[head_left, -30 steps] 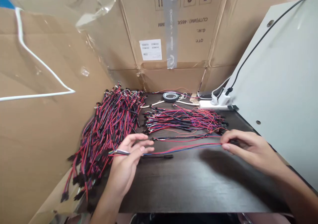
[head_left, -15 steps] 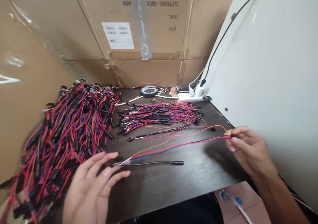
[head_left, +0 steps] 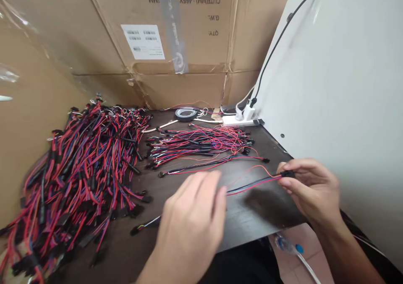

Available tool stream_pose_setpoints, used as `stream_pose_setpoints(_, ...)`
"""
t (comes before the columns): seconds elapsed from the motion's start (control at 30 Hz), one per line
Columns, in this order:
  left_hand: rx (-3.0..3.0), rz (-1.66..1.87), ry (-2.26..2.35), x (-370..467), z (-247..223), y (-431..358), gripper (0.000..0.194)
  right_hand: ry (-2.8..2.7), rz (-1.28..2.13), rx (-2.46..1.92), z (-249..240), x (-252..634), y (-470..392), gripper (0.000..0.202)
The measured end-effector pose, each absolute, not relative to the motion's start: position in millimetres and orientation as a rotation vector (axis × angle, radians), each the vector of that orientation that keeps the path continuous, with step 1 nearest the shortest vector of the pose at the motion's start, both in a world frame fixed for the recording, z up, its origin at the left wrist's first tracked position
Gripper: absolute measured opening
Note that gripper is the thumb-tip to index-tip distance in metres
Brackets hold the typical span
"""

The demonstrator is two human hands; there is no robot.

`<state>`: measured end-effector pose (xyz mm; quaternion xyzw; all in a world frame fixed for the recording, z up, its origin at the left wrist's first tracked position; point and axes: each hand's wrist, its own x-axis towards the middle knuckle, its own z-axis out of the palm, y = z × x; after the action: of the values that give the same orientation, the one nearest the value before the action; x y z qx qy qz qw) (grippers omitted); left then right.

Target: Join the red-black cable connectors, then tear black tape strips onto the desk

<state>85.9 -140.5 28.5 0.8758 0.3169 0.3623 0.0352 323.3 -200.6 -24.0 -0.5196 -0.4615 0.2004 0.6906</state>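
A wire harness (head_left: 253,184) with red, black, blue and orange wires stretches between my hands over the dark table. My right hand (head_left: 311,189) pinches the black connector (head_left: 287,173) at its right end. My left hand (head_left: 193,217), a little blurred, has its fingers curled over the middle of the wires and hides that stretch. Left of this hand, the harness's other black connector (head_left: 136,229) lies on the table with thin white and coloured wires. Just beyond, a single similar harness (head_left: 214,164) rests flat.
A large heap of harnesses (head_left: 94,162) fills the left side. Behind my hands lies a smaller bundle (head_left: 201,143). A roll of black tape (head_left: 185,114) and a white power strip (head_left: 237,121) sit before the cardboard wall (head_left: 189,89). A white panel (head_left: 340,87) borders the right.
My left hand has moved right, from the harness's left end to its middle, and its spread fingers have closed over the wires. My right hand still holds the connector end.
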Motion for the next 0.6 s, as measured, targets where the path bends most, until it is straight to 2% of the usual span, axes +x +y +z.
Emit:
stream_pose_setpoints(0.1, 2.534, 1.135, 0.574, 120, 38, -132, 0.024, -1.11, 0.537, -1.205, -16, 312, -202, 0.021)
stream_pose_setpoints(0.17, 2.437, 1.028, 0.516, 131, 37, -128, 0.018, -1.171, 0.602, -1.218, -9, 303, -203, 0.019)
stream_pose_setpoints(0.27, 2.265, 0.967, 0.565, 136, 29, -127, 0.008, -1.227, 0.633, -1.247, -1, 292, -204, 0.014)
stream_pose_setpoints(0.43, 2.158, 1.086, 0.726, 130, 16, -133, 0.014, -1.124, 0.616, -1.371, -1, 287, -201, 0.016)
stream_pose_setpoints(0.6, 2.108, 0.991, 0.901, 124, 14, -131, 0.024, -1.091, 0.732, -1.352, -4, 287, -198, 0.02)
